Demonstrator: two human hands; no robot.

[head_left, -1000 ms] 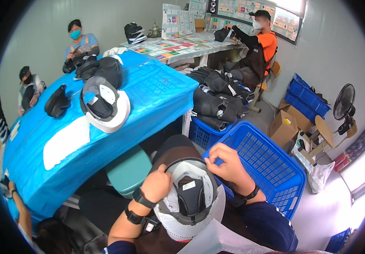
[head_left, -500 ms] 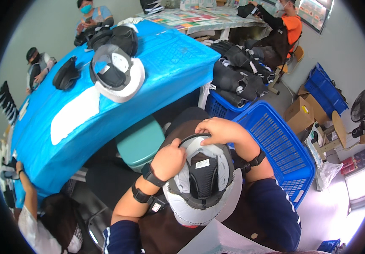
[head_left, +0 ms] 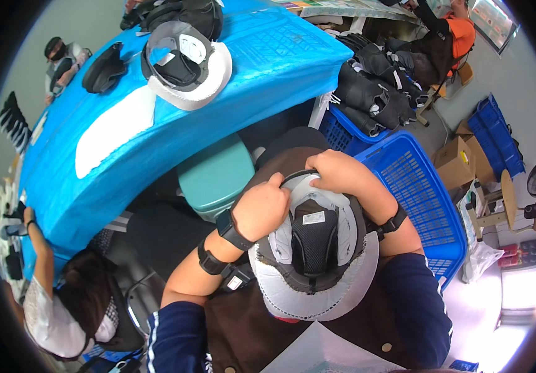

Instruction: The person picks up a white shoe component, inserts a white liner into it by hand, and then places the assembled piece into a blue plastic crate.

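Observation:
A helmet liner [head_left: 312,248], with black mesh padding, white side pads and a broad pale stitched collar, rests in my lap with its inside facing up. My left hand [head_left: 260,211] pinches the dark trim along its far edge, on the left side. On the right side of that same edge, my right hand [head_left: 344,175] grips with thumb inside and fingers curled over the outside. A similar helmet liner [head_left: 210,79] stands on the blue-covered table [head_left: 274,43] ahead, apart from both hands.
A black padded piece [head_left: 103,69] and a white sheet [head_left: 118,127] lie on the table. Below it is a teal stool [head_left: 215,177]. To my right stand a blue basket [head_left: 420,214], piled black liners [head_left: 373,93] and a cardboard box [head_left: 454,165]. Co-workers sit nearby, one's hand [head_left: 28,217] at left.
My view has tilted downward, so the table and stool sit higher in it. Both hands keep hold of the liner's far edge, with only a slight shift in finger position.

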